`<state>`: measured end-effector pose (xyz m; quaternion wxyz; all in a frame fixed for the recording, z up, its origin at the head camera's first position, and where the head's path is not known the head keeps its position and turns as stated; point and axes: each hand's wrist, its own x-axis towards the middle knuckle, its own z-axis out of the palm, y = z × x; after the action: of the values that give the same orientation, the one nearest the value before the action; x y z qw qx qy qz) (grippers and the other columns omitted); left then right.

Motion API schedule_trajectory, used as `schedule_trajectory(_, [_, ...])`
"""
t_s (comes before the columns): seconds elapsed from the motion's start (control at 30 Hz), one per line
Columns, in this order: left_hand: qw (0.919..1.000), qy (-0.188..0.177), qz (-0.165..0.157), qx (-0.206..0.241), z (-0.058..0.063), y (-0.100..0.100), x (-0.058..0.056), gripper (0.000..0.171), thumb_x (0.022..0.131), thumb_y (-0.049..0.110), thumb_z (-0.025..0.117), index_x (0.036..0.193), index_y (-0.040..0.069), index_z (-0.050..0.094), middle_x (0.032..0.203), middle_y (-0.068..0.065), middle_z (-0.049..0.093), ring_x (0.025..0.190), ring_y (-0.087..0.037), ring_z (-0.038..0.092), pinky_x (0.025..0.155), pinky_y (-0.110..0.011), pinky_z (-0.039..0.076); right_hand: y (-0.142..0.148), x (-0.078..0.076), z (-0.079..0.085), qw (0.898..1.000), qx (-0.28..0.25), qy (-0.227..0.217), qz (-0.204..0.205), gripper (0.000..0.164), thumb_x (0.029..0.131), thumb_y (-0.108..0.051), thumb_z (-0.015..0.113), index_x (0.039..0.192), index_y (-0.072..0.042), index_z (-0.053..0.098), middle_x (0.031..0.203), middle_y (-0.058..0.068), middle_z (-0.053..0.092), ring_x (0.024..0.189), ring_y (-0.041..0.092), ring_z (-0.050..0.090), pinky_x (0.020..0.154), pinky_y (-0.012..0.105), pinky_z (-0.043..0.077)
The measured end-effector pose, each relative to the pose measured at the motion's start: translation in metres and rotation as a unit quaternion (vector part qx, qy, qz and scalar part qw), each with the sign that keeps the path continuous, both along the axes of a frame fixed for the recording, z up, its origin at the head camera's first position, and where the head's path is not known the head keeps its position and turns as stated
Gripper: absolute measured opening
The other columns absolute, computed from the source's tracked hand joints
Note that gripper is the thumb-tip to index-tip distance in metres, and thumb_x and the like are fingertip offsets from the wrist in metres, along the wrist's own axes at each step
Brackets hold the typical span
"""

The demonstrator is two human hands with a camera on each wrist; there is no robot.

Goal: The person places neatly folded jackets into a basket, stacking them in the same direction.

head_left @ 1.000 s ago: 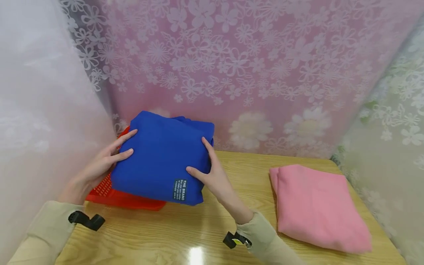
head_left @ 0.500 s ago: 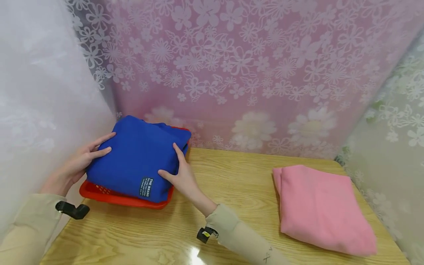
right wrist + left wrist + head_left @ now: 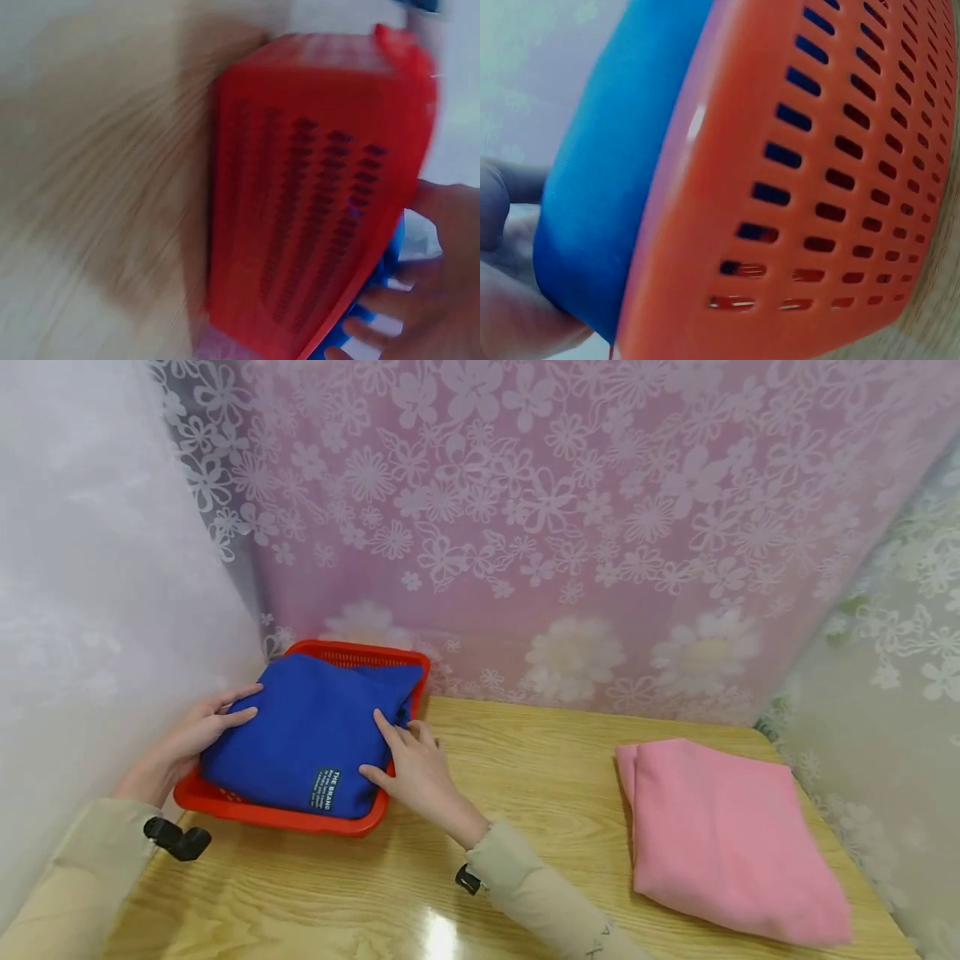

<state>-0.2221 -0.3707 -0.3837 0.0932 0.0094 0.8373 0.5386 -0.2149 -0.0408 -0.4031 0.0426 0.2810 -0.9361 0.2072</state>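
A folded blue garment [image 3: 307, 727] with a dark lettered patch lies inside a red plastic basket [image 3: 277, 817] at the left of the table. My left hand [image 3: 197, 731] holds the garment's left edge, with thumb and index finger showing on top. In the left wrist view, the bulging blue cloth [image 3: 607, 165] rises above the basket's slotted wall [image 3: 840, 180]. On the garment's right side, my right hand [image 3: 422, 775] touches the cloth with index finger and thumb spread, its other fingers loose over the basket's edge. Those fingers [image 3: 382, 307] also show in the right wrist view.
A folded pink garment [image 3: 727, 835] lies on the right part of the wooden table [image 3: 525, 777]. Floral curtains [image 3: 510, 527] hang behind the table and on both sides. The basket stands close to the left curtain [image 3: 112, 610].
The blue garment has moved left and down into the basket, carried by both hands. The basket's back rim has come into view. My right hand's fingers have loosened from the cloth.
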Motion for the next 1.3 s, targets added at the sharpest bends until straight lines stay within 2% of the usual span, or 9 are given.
schedule_trajectory(0.13, [0.9979,0.000,0.000,-0.065,0.002,0.012,-0.003,0.063,0.111,0.028,0.040,0.162,0.003,0.012,0.163,-0.035,-0.003,0.147,-0.060,0.002,0.112,-0.075,0.012,0.000,-0.005,-0.004,0.997,0.050,0.057,0.003,0.076,0.097,-0.053,0.060,0.159,-0.018,0.035,0.141,0.006,0.060,0.138,0.028,0.043,0.111,0.045,0.040])
schedule_trajectory(0.3, [0.9880,0.031,0.001,-0.151,0.000,0.021,-0.005,0.060,0.110,0.022,0.042,0.157,-0.008,0.020,0.157,-0.043,0.011,0.141,-0.063,0.016,0.111,-0.074,0.019,0.003,-0.009,-0.008,0.992,0.011,0.123,0.028,0.058,0.094,-0.040,0.072,0.143,-0.012,0.059,0.128,0.011,0.060,0.110,0.023,0.061,0.094,0.030,0.053])
schedule_trajectory(0.43, [0.9565,0.105,0.019,-0.272,0.001,0.032,0.003,0.058,0.104,0.016,0.055,0.148,-0.014,0.034,0.146,-0.047,0.030,0.131,-0.064,0.034,0.106,-0.072,0.030,0.004,-0.008,-0.013,0.983,0.030,0.171,0.056,0.043,0.099,-0.036,0.067,0.136,-0.014,0.066,0.128,0.009,0.060,0.105,0.019,0.066,0.087,0.026,0.056])
schedule_trajectory(0.53, [0.9229,0.165,0.033,-0.346,0.000,0.043,0.012,0.057,0.097,0.014,0.066,0.141,-0.015,0.045,0.138,-0.046,0.042,0.124,-0.062,0.044,0.103,-0.070,0.036,0.007,-0.007,-0.017,0.980,0.059,0.178,0.070,0.041,0.104,-0.039,0.058,0.138,-0.018,0.065,0.134,0.007,0.061,0.119,0.020,0.063,0.099,0.033,0.053])
schedule_trajectory(0.63, [0.9035,0.181,0.012,-0.388,-0.005,0.051,0.022,0.057,0.094,0.020,0.072,0.136,-0.013,0.052,0.135,-0.042,0.050,0.121,-0.058,0.050,0.100,-0.068,0.040,0.009,-0.005,-0.018,0.980,0.087,0.167,0.069,0.041,0.106,-0.042,0.052,0.139,-0.023,0.064,0.138,0.002,0.062,0.131,0.021,0.055,0.107,0.044,0.048])
schedule_trajectory(0.77, [0.9001,0.154,-0.028,-0.407,-0.014,0.053,0.028,0.059,0.093,0.028,0.073,0.134,-0.011,0.056,0.135,-0.040,0.052,0.124,-0.057,0.050,0.100,-0.068,0.042,0.011,-0.002,-0.019,0.978,0.127,0.148,0.068,0.041,0.108,-0.045,0.044,0.140,-0.028,0.063,0.144,-0.003,0.059,0.142,0.021,0.045,0.111,0.054,0.041])
schedule_trajectory(0.97, [0.8990,0.158,-0.014,-0.408,-0.022,0.053,0.027,0.058,0.092,0.024,0.074,0.133,-0.011,0.056,0.134,-0.040,0.052,0.123,-0.058,0.050,0.099,-0.069,0.042,0.015,0.000,-0.016,0.980,0.132,0.122,0.081,0.042,0.109,-0.044,0.040,0.143,-0.028,0.060,0.151,-0.005,0.052,0.147,0.020,0.037,0.113,0.054,0.038])
schedule_trajectory(1.17, [0.8880,0.252,0.035,-0.383,-0.019,0.086,0.035,0.041,0.092,0.010,0.073,0.129,-0.004,0.063,0.129,-0.032,0.061,0.115,-0.050,0.060,0.093,-0.064,0.049,0.033,0.003,-0.008,0.986,0.031,0.139,0.086,0.034,0.104,-0.036,0.059,0.134,-0.024,0.068,0.140,0.000,0.062,0.137,0.024,0.050,0.109,0.046,0.044])
schedule_trajectory(1.3, [0.8694,0.340,0.073,-0.351,-0.013,0.120,0.039,0.028,0.092,0.007,0.073,0.119,0.003,0.071,0.117,-0.024,0.069,0.100,-0.044,0.067,0.082,-0.059,0.055,0.051,0.001,-0.009,0.973,-0.062,0.205,0.082,0.022,0.096,-0.023,0.071,0.118,-0.019,0.075,0.121,0.001,0.071,0.120,0.026,0.060,0.104,0.040,0.049])
